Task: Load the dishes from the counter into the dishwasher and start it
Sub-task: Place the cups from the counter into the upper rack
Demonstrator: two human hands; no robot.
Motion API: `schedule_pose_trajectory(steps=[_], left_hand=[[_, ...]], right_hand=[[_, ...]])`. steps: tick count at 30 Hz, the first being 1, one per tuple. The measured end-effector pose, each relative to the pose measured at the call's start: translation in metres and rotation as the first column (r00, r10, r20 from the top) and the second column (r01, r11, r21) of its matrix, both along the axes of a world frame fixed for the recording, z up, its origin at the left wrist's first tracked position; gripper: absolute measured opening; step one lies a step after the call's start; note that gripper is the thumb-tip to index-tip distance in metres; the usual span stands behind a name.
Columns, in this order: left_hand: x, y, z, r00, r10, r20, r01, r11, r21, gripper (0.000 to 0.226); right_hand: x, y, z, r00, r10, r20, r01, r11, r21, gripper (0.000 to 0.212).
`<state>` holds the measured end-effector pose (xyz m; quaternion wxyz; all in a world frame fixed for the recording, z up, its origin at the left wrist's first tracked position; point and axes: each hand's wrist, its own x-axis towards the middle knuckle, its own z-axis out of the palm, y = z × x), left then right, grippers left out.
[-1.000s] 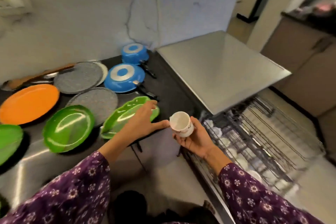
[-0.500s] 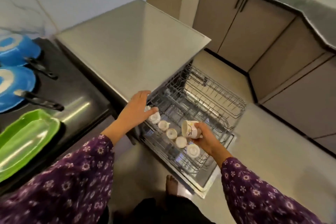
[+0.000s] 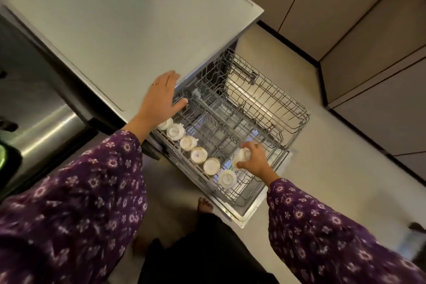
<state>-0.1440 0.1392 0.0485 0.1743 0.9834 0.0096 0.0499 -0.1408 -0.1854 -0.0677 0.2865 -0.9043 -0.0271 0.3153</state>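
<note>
Six white cups are already sitting upside down in the pulled-out upper rack point(image 3: 272, 108), lined up in one diagonal row along its near-left edge. From the far end: one half hidden under the left wrist point(image 3: 165, 123), then the second cup point(image 3: 176, 131), third cup point(image 3: 188, 143), fourth cup point(image 3: 198, 155), fifth cup point(image 3: 211, 166) and sixth cup point(image 3: 227, 178). They're pretty much shoulder to shoulder.

The seventh cup point(image 3: 242, 155) is the one in play. The right hand point(image 3: 257, 161) has fingers and thumb wrapped around it, holding it tipped over, base towards the camera, low over the rack wires. I can't tell if it's touching the wires yet. It sits just to the left of the palm, and the fifth and sixth cups of the row are just past it on that same side, near but apart from it.

The left hand point(image 3: 161, 97) is spread out flat with nothing in it, resting at the front edge of the dishwasher top point(image 3: 110, 30), thumb reaching down by the rack's back corner. One ring point(image 3: 155, 84) on a finger.

Both arms are in purple flowered sleeves point(image 3: 76, 203). One bare foot point(image 3: 204, 205) shows on the floor right below the open door.
</note>
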Motion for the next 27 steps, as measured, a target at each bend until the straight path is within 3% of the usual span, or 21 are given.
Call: schedule_pose_trajectory(steps=[3, 14, 21, 27], left_hand=[[0.0, -0.008, -0.008, 1.0, -0.02, 0.006, 0.02, 0.999, 0.034, 0.06], [0.037, 0.008, -0.007, 0.996, 0.008, 0.085, -0.014, 0.997, 0.071, 0.05], [0.056, 0.037, -0.009, 0.993, 0.078, 0.084, -0.081, 0.996, 0.034, 0.042], [0.052, 0.044, -0.031, 0.978, 0.155, 0.138, -0.146, 0.986, -0.075, 0.026]], right_hand=[[-0.01, -0.01, -0.011, 0.987, 0.158, -0.019, -0.159, 0.983, -0.086, 0.063], [0.042, 0.049, 0.002, 0.946, 0.253, 0.202, -0.254, 0.967, -0.018, 0.064], [0.105, 0.129, 0.003, 0.838, 0.447, 0.314, -0.444, 0.892, -0.086, 0.063], [0.134, 0.18, -0.017, 0.746, 0.59, 0.308, -0.561, 0.807, -0.187, 0.071]])
